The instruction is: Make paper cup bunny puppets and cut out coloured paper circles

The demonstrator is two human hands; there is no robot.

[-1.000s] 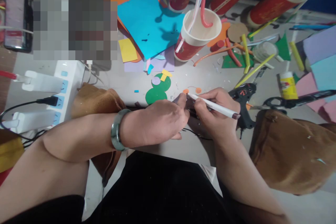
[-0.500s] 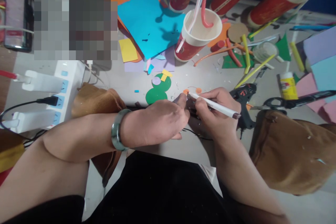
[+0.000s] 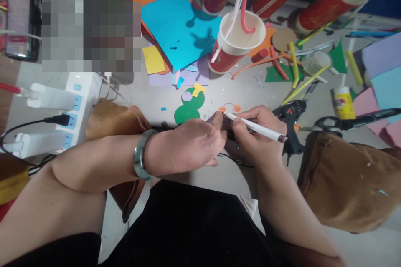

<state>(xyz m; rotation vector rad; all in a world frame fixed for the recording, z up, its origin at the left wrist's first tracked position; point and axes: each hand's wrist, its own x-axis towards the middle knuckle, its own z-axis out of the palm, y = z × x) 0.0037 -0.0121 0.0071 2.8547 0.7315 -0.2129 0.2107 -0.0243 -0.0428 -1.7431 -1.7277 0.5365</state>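
My right hand (image 3: 261,133) is closed around a white marker pen (image 3: 258,127). Its tip points left, beside the lower edge of a small orange paper circle (image 3: 222,109). A second orange circle (image 3: 237,108) lies just to the right, and a thin curved line runs between the two. My left hand (image 3: 191,146), below a green bangle (image 3: 140,154), is curled closed with its fingertips by the first circle; whatever they may hold is hidden. Left of the fingertips are overlapping green paper circles (image 3: 187,115) bearing a lilac circle (image 3: 187,96) and yellow pieces (image 3: 198,89).
A red-and-white paper cup (image 3: 225,56) with straws stands ahead, more cups behind. Blue card (image 3: 178,25) lies at the back. Right are a glue gun (image 3: 293,123), scissors (image 3: 327,122), a glue stick (image 3: 343,102) and a brown cloth bundle (image 3: 351,183). A power strip (image 3: 83,91) sits left.
The marker tip has shifted slightly down, and more of the left orange circle shows. My left hand has stayed nearly still.
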